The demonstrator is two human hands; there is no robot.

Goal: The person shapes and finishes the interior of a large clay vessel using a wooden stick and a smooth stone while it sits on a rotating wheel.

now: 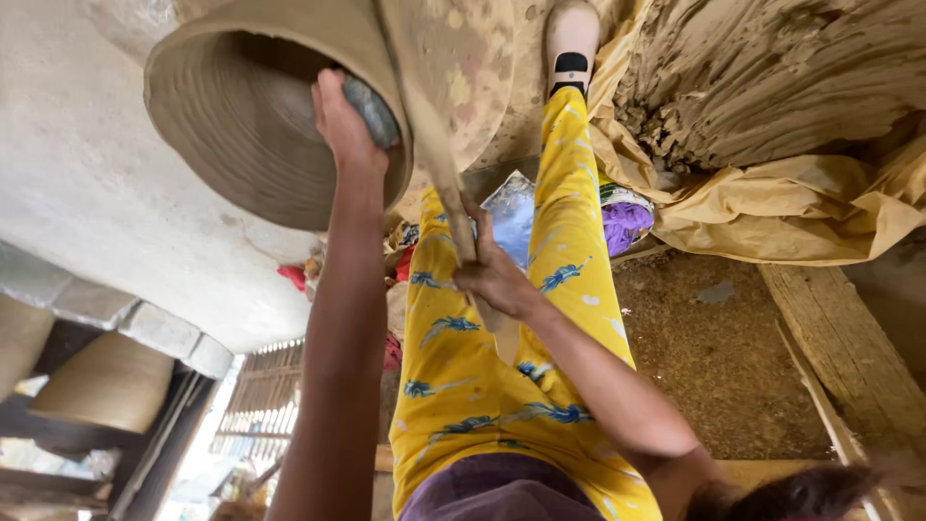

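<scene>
At the far left of the frame, low down, a finished pot point(108, 383) sits on a dark shelf. Above it, in the upper left, a big unfired clay pot point(241, 125) lies on its side with its mouth toward you. Your left hand point(340, 121) reaches into that mouth and is clenched around a grey stone point(371, 111), pressed against the inside of the wall near the rim. Just right of it, your right hand point(492, 275), at the middle of the frame, grasps the handle of a flat wooden paddle point(434, 135); the blade lies against the pot's outer wall, opposite the stone. Below the hands your legs in yellow patterned trousers point(569, 232) stretch toward the top of the frame. Further right, a purple cloth point(627, 222) lies on the ground. In the upper right, a heap of raw clay point(772, 72) rests on a tan sheet point(791, 207), with a wooden plank point(849, 357) beneath it at the right edge.
</scene>
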